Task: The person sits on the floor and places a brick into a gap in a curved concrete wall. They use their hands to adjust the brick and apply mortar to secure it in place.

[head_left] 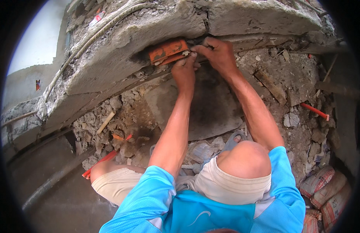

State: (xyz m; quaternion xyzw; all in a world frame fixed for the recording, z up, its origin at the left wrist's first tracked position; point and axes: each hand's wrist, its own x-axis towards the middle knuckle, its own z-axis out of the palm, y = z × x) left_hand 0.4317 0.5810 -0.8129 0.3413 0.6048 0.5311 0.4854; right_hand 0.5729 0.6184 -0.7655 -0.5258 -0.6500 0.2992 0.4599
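An orange box-like piece (pixel 169 51), smeared with grey cement, sits in a dark recess of the concrete edge. My left hand (pixel 184 73) is closed at its lower right corner, fingertips pinched together beside a small pale bit. From the right, my right hand (pixel 217 53) reaches to the same corner with thumb and forefinger pressed together. Both sets of fingertips nearly meet there. Whatever they pinch is too small and too hidden to name.
A rough concrete ledge (pixel 261 17) arches across the far side, with a ribbed hose (pixel 90 39) along it. Below lies a dark-stained slab (pixel 215 103) among rubble. Red pipe pieces (pixel 314 111) stick out at right, and filled sacks (pixel 330 194) lie at lower right.
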